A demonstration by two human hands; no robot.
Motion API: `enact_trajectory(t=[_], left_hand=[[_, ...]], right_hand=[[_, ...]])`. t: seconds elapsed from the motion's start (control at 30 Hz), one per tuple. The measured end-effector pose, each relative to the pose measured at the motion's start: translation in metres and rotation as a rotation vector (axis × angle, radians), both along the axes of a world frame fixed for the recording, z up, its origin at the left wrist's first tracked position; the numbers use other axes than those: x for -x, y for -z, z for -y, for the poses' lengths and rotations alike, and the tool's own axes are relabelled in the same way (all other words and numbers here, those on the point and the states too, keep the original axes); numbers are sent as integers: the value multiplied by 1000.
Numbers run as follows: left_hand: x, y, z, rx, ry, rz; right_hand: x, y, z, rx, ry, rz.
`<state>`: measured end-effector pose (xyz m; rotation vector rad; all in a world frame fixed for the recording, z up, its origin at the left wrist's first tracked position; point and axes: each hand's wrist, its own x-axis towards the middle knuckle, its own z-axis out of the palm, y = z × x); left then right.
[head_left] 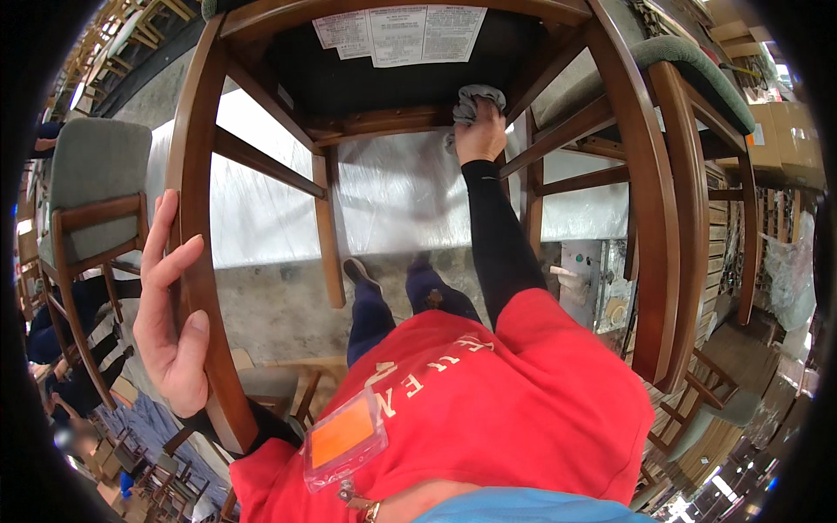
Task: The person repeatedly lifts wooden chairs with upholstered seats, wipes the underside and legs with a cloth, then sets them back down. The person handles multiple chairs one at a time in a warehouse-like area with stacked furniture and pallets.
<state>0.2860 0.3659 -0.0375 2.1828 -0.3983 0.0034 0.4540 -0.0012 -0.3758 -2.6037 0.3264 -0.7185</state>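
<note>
A brown wooden chair [193, 131] is tipped so that its black underside [366, 83] and legs face me. White printed labels [423, 35] are stuck on that underside. My left hand [174, 322] lies along the outer side of the chair's left leg, fingers stretched and thumb apart. My right hand [479, 138] reaches in between the legs. Its fingers are closed on a crumpled grey rag [478, 103], pressed at the corner where the seat rail [384, 124] meets a leg.
Clear plastic sheeting [261, 192] covers the surface under the chair. Another chair with a green-grey seat [697, 65] stands close at right, and a grey upholstered chair [100, 170] at left. Cardboard boxes [776, 139] sit at far right. People are at the left edge.
</note>
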Motion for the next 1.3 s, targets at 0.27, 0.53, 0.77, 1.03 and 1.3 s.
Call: enact_trajectory(t=[0.27, 0.53, 0.77, 1.03, 1.3], left_hand=[[-3, 1, -8, -95, 62, 18], [0, -2, 5, -33, -10, 2], [4, -2, 2, -64, -18, 21], [2, -5, 8, -1, -17, 24], [5, -4, 3, -14, -78, 17]], right_hand=[[2, -11, -20, -174, 104, -304], [-3, -34, -2, -99, -76, -637], [48, -28, -1, -774, 20, -169], [5, -6, -23, -30, 119, -460], [15, -49, -51, -274, -447, -243]])
